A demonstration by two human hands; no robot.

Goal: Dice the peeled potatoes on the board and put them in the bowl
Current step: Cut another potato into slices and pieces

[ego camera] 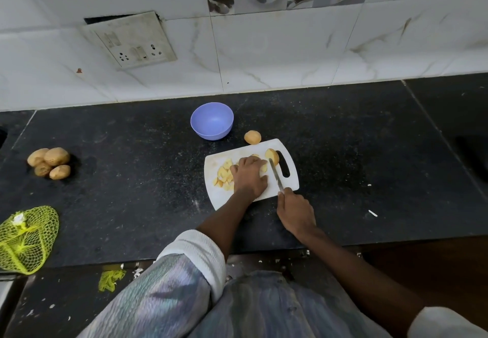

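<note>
White board near counter edge: left hand fingers clamp potato, right hand grips knife.

Left hand: palm down, fingers curled over a potato piece, forearm bare, sleeve rolled at elbow. Right hand: fingers wrapped round knife handle, blade pointing away just right of left fingertips. Forearms converge.
</note>
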